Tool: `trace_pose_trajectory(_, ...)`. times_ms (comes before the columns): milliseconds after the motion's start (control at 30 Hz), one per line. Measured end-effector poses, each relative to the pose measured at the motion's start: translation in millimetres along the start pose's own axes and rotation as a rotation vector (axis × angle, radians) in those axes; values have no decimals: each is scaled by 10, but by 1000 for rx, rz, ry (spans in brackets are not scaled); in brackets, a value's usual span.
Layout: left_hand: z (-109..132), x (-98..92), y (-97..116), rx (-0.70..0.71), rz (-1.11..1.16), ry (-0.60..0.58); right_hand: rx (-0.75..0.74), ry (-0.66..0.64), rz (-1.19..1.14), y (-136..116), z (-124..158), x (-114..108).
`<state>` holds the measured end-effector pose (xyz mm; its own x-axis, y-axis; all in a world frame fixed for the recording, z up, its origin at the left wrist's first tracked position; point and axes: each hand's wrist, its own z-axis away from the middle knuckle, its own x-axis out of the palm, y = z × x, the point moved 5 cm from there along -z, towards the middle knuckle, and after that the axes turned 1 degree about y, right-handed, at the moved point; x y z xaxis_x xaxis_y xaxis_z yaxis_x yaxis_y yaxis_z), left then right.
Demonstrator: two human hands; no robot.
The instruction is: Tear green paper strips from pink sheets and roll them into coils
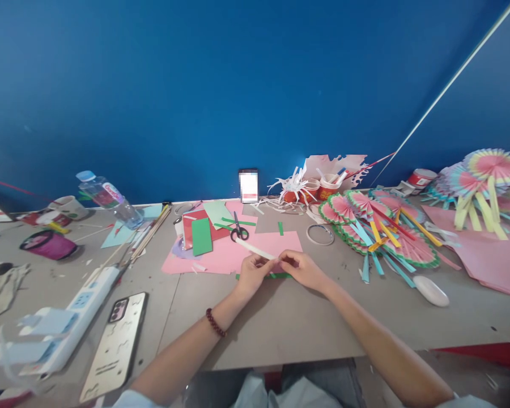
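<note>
Both hands meet over the near edge of a pink paper sheet (276,242). A narrow white strip (255,249), paper or tape, sticks out to the upper left from between the fingers. My left hand (254,275) is closed on it, thumb towards the right. My right hand (304,271) pinches the strip's near end, its fingertips almost touching the left thumb. Under the hands, a green strip (283,275) lies along the sheet's near edge. Black-handled scissors (239,231) rest just beyond the white strip, beside a green paper block (202,237).
Pink-and-green paper fans (412,241) with coloured strips pile up at right, near a tape roll (320,234) and a white mouse-shaped object (431,290). A phone (117,345), power strip (79,317) and tilted bottle (113,201) occupy the left. Another phone (249,186) leans against the blue wall.
</note>
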<state>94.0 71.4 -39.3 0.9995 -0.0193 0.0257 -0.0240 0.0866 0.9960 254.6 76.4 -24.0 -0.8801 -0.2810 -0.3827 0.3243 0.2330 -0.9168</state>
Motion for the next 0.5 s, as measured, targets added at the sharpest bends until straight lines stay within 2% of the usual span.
trace_pose_trajectory(267,-12,-52,9,-21,100,70,85,-42,-97,-42,20,-6)
trace_pose_trajectory(500,-106,-244,104,47,117,196,143,-52,-143,-78,33,-35)
